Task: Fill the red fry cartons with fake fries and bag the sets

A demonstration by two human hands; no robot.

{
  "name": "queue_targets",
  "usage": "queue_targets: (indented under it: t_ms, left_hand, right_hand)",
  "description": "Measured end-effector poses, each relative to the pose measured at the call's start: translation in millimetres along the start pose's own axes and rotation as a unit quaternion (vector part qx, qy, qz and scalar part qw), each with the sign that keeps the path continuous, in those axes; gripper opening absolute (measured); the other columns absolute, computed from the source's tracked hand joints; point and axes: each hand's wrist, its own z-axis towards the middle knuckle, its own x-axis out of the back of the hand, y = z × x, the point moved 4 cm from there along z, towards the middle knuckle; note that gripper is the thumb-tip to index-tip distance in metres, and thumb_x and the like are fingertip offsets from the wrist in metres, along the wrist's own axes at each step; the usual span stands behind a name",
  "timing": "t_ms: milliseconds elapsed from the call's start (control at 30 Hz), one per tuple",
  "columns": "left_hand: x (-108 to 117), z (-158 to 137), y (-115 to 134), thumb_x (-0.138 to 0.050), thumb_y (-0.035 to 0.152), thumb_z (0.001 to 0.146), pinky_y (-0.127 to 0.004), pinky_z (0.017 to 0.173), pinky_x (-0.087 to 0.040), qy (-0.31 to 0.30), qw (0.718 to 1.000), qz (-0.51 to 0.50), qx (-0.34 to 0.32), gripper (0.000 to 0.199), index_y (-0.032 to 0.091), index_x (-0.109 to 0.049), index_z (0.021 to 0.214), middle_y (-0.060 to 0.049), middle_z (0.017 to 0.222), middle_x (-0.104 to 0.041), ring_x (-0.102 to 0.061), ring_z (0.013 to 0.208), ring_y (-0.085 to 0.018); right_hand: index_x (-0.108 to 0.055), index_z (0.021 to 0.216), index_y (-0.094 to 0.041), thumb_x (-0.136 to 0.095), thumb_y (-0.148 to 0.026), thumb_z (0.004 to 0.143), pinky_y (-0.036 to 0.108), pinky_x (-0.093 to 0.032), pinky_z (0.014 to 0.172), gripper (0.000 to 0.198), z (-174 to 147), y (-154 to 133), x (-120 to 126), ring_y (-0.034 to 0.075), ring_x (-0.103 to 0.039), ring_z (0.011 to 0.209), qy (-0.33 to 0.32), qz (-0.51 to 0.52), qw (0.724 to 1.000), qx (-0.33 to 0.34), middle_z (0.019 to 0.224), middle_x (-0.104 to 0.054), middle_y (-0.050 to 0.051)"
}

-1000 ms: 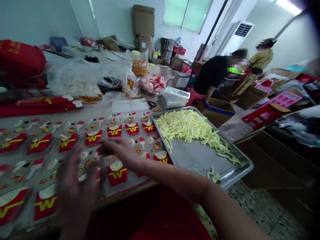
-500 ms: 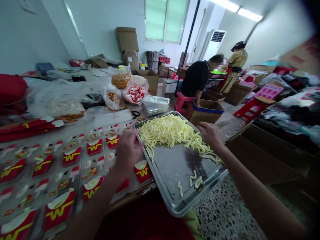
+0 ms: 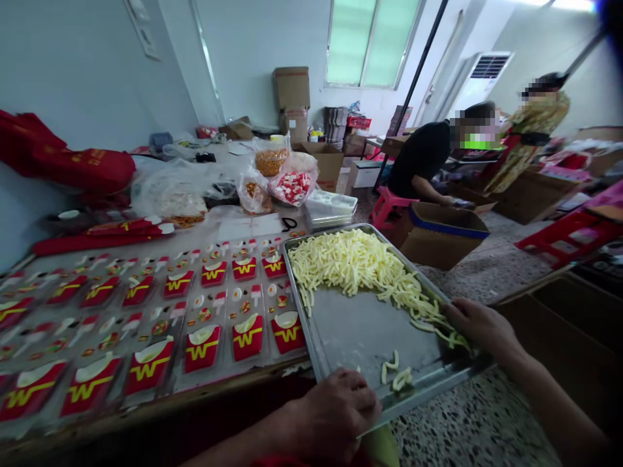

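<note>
A metal tray juts out past the table edge, tilted in my view. Pale yellow toy fries are heaped at its far end, and a few loose ones lie toward the near end. My left hand is closed at the tray's near-left corner with its fingers curled over the rim; its thumb is hidden. At the right rim, my right hand is closed on the tray, fingertips close to the stray fries. Left of the tray, red fries boxes with a yellow W sit in clear blister packs beside small toy food pieces.
Bags of small red and white pieces and orange pieces stand behind, near clear plastic trays and black scissors. A seated person works at a cardboard box. Another person stands farther right.
My left hand has moved from the tray's left side to its near corner. My right hand has slid nearer along the right rim. The view has turned left.
</note>
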Motion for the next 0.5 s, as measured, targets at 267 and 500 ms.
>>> queue_targets:
  t_ms: [267, 500]
  left_hand:
    - [5, 1, -6, -0.053, 0.023, 0.091, -0.037, 0.094, -0.040, 0.016, 1.000, 0.017, -0.017, 0.019, 0.014, -0.060, 0.106, -0.007, 0.102, -0.059, -0.051, 0.098, -0.021]
    - [10, -7, -21, -0.059, 0.027, 0.087, -0.041, 0.097, -0.042, 0.006, 1.000, 0.000, 0.028, 0.034, 0.016, -0.060, 0.119, -0.008, 0.102, -0.063, -0.055, 0.100, -0.024]
  right_hand:
    - [-0.064, 0.092, -0.032, -0.032, -0.065, 0.093, 0.039, -0.042, 0.065, 0.046, -18, 14, -8, 0.034, -0.068, 0.090, -0.091, -0.082, 0.988, -0.090, 0.094, -0.072, 0.011]
    - [-0.069, 0.083, -0.030, -0.044, -0.061, 0.089, 0.042, -0.042, 0.061, 0.040, -6, 2, -8, 0.035, -0.068, 0.075, -0.036, -0.079, 0.995, -0.055, 0.081, -0.072, 0.015]
